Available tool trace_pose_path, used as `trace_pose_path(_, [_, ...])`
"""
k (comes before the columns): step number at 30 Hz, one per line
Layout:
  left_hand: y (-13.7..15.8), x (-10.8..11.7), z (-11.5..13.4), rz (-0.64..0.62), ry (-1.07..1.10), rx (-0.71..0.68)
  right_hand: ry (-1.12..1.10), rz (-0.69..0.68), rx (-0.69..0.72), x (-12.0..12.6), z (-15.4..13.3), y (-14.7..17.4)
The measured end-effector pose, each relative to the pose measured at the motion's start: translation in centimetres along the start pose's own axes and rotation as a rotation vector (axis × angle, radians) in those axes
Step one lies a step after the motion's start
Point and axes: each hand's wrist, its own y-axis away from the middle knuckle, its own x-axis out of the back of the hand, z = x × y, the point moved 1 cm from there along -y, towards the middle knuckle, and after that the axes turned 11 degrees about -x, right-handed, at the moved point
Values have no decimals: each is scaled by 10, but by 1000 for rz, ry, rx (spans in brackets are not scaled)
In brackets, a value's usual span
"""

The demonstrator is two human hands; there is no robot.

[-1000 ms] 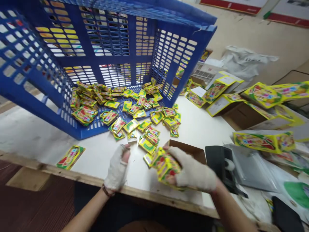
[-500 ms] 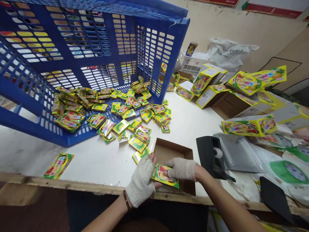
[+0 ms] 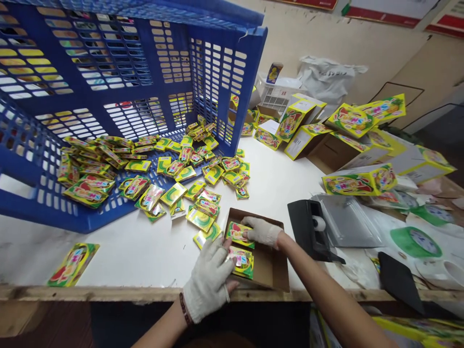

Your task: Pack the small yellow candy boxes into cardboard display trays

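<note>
A shallow brown cardboard box (image 3: pixel 277 266) lies open in front of me, at the table's near edge. My right hand (image 3: pixel 263 232), in a white fingerless glove, reaches into it and grips a small yellow-green printed carton (image 3: pixel 237 233) at its right end. My left hand (image 3: pixel 210 278), gloved alike, holds a second small carton (image 3: pixel 244 263) by its left side, fingers on top and thumb lower down. Both cartons lie over the left part of the box, one behind the other. Left of the box, loose small cartons (image 3: pixel 200 219) are strewn in a pile.
A big blue plastic crate (image 3: pixel 89 220) lies on its side, small cartons spilling from it. One carton (image 3: pixel 74 263) lies apart at front left. Right of the box are a black tape dispenser (image 3: pixel 306 229) and clear plastic sheets (image 3: pixel 350 222). Larger printed boxes (image 3: pixel 357 181) stand behind.
The cartons held together before are now apart: my right hand has moved one to the back of the box, and my left hand keeps one nearer me. The view has shifted slightly.
</note>
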Motion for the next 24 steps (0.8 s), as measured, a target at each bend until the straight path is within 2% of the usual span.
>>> trace_pose_path(3, [-4,4,8,-114,-21,-48,81,37,12,-27,-18,-3])
trace_pose_path(6, [-5,3,12,-151,-25,-70,165,130,4,-43,-30,7])
trace_pose_path(11, [-4,-1,10,-148,-20,-68,234,274,35,-31,-32,21])
trace_pose_path(15, [-5,2,10,-145,-22,-75,296,367,71,-20,-28,13])
trace_pose_path(19, [-8,7,13,-150,-14,-62,407,366,82,-33,-28,4])
trace_pose_path(24, [-7,7,16,-138,14,-37,377,359,91,-50,-21,4])
